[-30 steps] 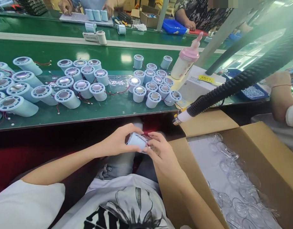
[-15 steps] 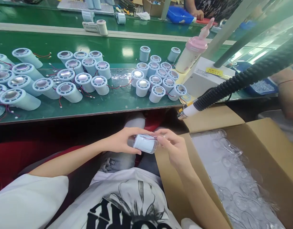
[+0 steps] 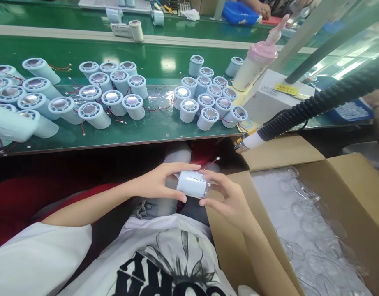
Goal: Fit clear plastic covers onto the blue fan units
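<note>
- The left hand (image 3: 158,183) and right hand (image 3: 229,197) both gripped a pale cylinder (image 3: 192,184) above the lap.
- Its clear end was perhaps a cap.
- Similar cylinders (image 3: 115,94) stood on the green bench (image 3: 165,65); the box (image 3: 346,193) was cut off.

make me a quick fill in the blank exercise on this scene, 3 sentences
1. Both hands hold one pale blue cylinder above the person's ____.
2. The cardboard box beside the right hand holds clear ____ lenses.
3. The bottle on the green bench has a ____ cap.

Missing words: lap; plastic; pink
</note>
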Available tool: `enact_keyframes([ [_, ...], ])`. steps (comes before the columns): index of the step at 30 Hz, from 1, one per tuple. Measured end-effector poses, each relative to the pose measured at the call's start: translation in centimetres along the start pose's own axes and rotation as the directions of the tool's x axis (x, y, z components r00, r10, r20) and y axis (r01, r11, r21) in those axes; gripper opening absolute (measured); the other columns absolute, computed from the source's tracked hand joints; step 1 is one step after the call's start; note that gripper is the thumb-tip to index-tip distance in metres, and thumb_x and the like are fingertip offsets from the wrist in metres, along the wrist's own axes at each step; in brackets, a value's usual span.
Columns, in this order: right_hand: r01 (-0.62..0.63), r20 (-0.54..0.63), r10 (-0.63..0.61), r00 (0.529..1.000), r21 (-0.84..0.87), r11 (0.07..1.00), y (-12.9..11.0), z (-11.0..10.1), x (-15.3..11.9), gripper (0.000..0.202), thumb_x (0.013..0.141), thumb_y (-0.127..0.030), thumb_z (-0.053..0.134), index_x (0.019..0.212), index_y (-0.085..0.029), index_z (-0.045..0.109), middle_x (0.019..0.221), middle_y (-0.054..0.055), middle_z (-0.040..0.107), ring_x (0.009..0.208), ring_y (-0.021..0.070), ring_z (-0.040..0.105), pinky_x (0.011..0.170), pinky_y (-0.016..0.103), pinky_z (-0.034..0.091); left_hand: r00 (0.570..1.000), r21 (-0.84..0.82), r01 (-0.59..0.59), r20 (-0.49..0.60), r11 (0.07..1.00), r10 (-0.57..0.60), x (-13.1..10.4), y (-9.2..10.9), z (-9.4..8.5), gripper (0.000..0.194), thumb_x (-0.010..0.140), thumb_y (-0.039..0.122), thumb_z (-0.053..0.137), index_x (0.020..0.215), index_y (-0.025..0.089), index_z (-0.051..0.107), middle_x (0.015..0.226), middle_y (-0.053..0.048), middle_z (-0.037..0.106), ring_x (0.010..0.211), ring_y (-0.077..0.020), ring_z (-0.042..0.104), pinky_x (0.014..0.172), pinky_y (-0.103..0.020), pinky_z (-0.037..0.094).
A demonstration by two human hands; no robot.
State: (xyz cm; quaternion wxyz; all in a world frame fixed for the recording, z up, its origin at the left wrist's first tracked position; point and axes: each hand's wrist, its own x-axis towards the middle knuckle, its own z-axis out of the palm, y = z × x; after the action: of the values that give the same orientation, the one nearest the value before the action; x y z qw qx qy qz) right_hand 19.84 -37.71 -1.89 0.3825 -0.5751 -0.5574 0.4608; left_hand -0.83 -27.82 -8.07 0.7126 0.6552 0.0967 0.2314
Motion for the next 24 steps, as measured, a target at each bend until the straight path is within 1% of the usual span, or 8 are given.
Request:
enact_keyframes([
  [2, -0.091, -0.001, 0.091, 0.996, 0.073, 0.993, -0.2, 0.0, 0.0, 0.045, 0.065, -0.030, 0.088, 0.103, -0.027, 0.065, 0.115, 0.003, 0.064, 0.107, 0.0157, 0.062, 0.087, 0.019, 0.061, 1.000, 0.027, -0.019, 0.006, 0.999, 0.019, -0.1, 0.1, 0.0, 0.076, 0.072, 0.022, 0.075, 0.140, 0.024, 0.042, 0.137, -0.009, 0.047, 0.121, -0.0190, 0.051, 0.098, -0.026, 0.046],
  [4, -0.156, 0.010, 0.156, 0.988, 0.139, 0.978, -0.4, 0.1, 0.0, 0.046, 0.064, -0.030, 0.089, 0.102, -0.026, 0.065, 0.112, 0.002, 0.065, 0.101, 0.0146, 0.064, 0.084, 0.018, 0.062, 0.999, 0.056, -0.035, 0.019, 0.998, 0.034, -0.3, 0.2, 0.0, 0.076, 0.072, 0.020, 0.075, 0.140, 0.025, 0.042, 0.139, -0.009, 0.045, 0.125, -0.0197, 0.048, 0.100, -0.028, 0.044],
  [7, -0.215, 0.035, 0.213, 0.977, 0.214, 0.953, -0.5, 0.2, 0.0, 0.045, 0.064, -0.030, 0.088, 0.102, -0.026, 0.063, 0.106, 0.001, 0.063, 0.094, 0.0119, 0.063, 0.076, 0.014, 0.061, 0.998, 0.095, -0.055, 0.043, 0.994, 0.051, -0.5, 0.3, -0.1, 0.076, 0.073, 0.022, 0.074, 0.141, 0.024, 0.041, 0.140, -0.010, 0.043, 0.127, -0.0204, 0.046, 0.102, -0.029, 0.043],
  [11, -0.307, 0.070, 0.299, 0.952, 0.280, 0.910, -0.6, 0.3, -0.1, 0.048, 0.067, -0.035, 0.086, 0.104, -0.023, 0.059, 0.105, 0.004, 0.061, 0.092, 0.0126, 0.060, 0.069, 0.013, 0.058, 0.998, 0.130, -0.053, 0.047, 0.990, 0.047, -0.6, 0.5, -0.2, 0.074, 0.074, 0.027, 0.073, 0.141, 0.021, 0.041, 0.141, -0.012, 0.042, 0.127, -0.0212, 0.046, 0.101, -0.030, 0.044],
  [13, -0.356, 0.087, 0.347, 0.934, 0.313, 0.880, -0.7, 0.4, 0.0, 0.049, 0.066, -0.037, 0.085, 0.104, -0.021, 0.057, 0.101, 0.004, 0.063, 0.087, 0.0119, 0.060, 0.067, 0.012, 0.057, 0.998, 0.144, -0.048, 0.041, 0.988, 0.043, -0.6, 0.6, -0.2, 0.073, 0.075, 0.028, 0.073, 0.141, 0.021, 0.041, 0.140, -0.012, 0.043, 0.126, -0.0210, 0.046, 0.101, -0.029, 0.044],
  [18, -0.425, 0.116, 0.414, 0.903, 0.382, 0.821, -0.7, 0.7, 0.4, 0.045, 0.069, -0.040, 0.079, 0.100, -0.020, 0.054, 0.082, 0.001, 0.063, 0.067, 0.0099, 0.061, 0.056, 0.015, 0.058, 0.996, 0.179, -0.080, 0.041, 0.981, 0.073, -0.7, 0.4, -0.2, 0.073, 0.075, 0.027, 0.073, 0.140, 0.021, 0.041, 0.140, -0.011, 0.044, 0.127, -0.0199, 0.045, 0.099, -0.027, 0.044],
  [21, -0.450, 0.121, 0.444, 0.888, 0.429, 0.783, -0.4, 0.9, 0.6, 0.040, 0.071, -0.040, 0.076, 0.097, -0.020, 0.053, 0.077, -0.001, 0.063, 0.063, 0.0099, 0.062, 0.053, 0.017, 0.060, 0.995, 0.192, -0.099, 0.045, 0.977, 0.092, -0.7, 0.4, -0.3, 0.072, 0.075, 0.027, 0.073, 0.139, 0.022, 0.042, 0.140, -0.010, 0.044, 0.127, -0.0188, 0.045, 0.098, -0.025, 0.045],
  [24, -0.501, 0.141, 0.493, 0.858, 0.434, 0.748, -0.2, 1.1, 0.6, 0.045, 0.071, -0.047, 0.073, 0.097, -0.020, 0.049, 0.073, 0.000, 0.064, 0.057, 0.0121, 0.064, 0.050, 0.018, 0.060, 0.993, 0.186, -0.108, 0.056, 0.977, 0.099, -0.6, 0.4, -0.3, 0.071, 0.075, 0.027, 0.072, 0.139, 0.021, 0.042, 0.140, -0.011, 0.043, 0.129, -0.0200, 0.043, 0.098, -0.026, 0.045],
])
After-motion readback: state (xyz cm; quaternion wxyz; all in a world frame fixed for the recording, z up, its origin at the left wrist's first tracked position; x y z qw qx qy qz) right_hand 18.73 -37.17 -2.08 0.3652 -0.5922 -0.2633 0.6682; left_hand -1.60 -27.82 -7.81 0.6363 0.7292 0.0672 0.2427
